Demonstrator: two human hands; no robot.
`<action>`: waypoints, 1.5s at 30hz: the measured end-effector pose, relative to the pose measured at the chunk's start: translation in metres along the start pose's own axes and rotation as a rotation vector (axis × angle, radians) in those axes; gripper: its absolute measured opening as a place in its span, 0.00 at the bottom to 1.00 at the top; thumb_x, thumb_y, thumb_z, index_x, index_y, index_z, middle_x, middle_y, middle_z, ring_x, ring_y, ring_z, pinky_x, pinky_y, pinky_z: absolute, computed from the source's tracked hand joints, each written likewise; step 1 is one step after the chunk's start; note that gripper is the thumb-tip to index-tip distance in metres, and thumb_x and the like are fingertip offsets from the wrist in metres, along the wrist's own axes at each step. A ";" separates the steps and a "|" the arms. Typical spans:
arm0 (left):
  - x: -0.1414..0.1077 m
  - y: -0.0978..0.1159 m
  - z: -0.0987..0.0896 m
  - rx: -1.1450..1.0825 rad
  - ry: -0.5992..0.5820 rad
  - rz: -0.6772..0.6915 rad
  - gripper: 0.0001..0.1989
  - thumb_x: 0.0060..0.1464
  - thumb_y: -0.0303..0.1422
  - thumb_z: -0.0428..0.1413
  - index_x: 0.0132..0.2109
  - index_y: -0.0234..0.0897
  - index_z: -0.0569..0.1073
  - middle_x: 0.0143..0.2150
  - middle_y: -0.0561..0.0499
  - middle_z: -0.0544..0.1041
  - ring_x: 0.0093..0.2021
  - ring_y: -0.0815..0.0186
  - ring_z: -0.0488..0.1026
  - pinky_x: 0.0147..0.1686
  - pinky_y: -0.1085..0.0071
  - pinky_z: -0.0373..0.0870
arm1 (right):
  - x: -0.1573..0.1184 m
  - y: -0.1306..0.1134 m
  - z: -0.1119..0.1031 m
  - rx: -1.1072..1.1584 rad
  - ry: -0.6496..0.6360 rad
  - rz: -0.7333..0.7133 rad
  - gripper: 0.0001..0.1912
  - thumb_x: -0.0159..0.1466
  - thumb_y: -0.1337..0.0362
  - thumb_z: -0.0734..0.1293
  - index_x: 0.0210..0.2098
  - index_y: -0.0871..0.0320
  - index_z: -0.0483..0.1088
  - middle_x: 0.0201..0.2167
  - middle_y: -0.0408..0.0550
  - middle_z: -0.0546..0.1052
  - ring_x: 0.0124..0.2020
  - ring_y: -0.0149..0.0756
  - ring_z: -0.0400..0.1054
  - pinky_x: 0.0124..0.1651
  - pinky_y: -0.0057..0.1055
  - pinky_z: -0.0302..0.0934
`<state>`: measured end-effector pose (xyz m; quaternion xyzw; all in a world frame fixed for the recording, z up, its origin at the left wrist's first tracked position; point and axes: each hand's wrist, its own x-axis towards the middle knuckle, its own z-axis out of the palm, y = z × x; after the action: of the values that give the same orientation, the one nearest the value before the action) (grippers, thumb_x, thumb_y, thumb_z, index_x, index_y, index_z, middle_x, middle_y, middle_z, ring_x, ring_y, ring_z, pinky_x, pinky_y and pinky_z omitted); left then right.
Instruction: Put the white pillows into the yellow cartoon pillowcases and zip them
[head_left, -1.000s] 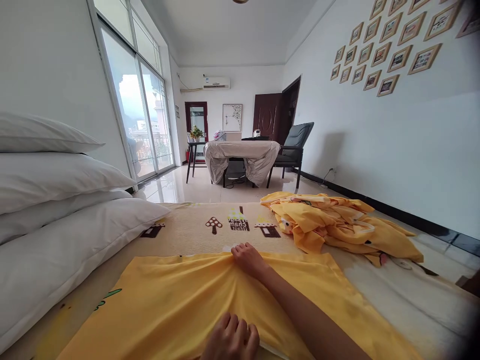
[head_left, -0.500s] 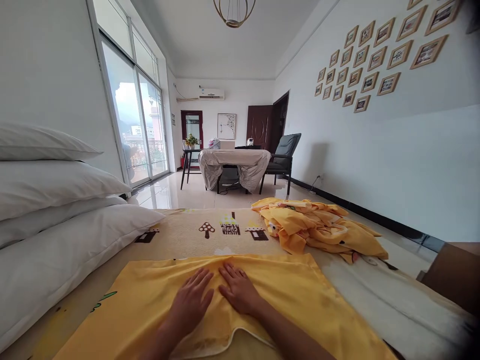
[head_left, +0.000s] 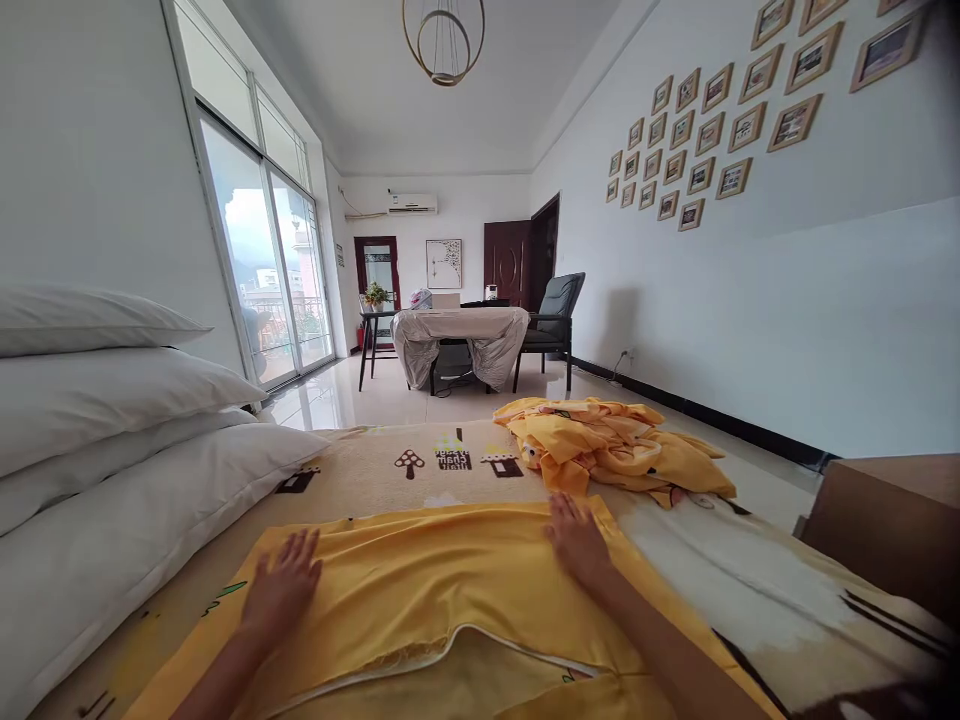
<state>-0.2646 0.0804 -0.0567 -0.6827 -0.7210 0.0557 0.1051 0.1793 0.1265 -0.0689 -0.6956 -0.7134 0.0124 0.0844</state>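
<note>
Left hand (head_left: 281, 590) and right hand (head_left: 577, 540) rest flat, unclenched, grasping nothing, on the yellow fabric cover (head_left: 427, 560) spread beneath them; step in hand: apparently smoothing; next move calls for light outward pressure on wrinkles between the hands; cloth thin, soft; white edging (head_left: 469, 629) arches between the forearms; crumpled printed fabric (head_left: 600, 445) lies beyond the right hand.

daylight from the window (head_left: 259, 250) glints off the floor (head_left: 322, 402), while the right edge blurs dark.
</note>
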 end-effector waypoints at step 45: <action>-0.061 -0.102 0.054 -0.319 -0.066 -0.061 0.30 0.60 0.42 0.33 0.65 0.34 0.57 0.67 0.48 0.56 0.67 0.61 0.51 0.64 0.57 0.50 | -0.086 0.118 0.025 -0.021 -0.007 0.055 0.30 0.65 0.51 0.48 0.64 0.52 0.55 0.65 0.47 0.57 0.66 0.38 0.49 0.62 0.43 0.48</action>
<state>-0.3735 0.0168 -0.0909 -0.6663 -0.7441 -0.0402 -0.0267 0.2945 0.0474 -0.1182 -0.7156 -0.6945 0.0096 0.0741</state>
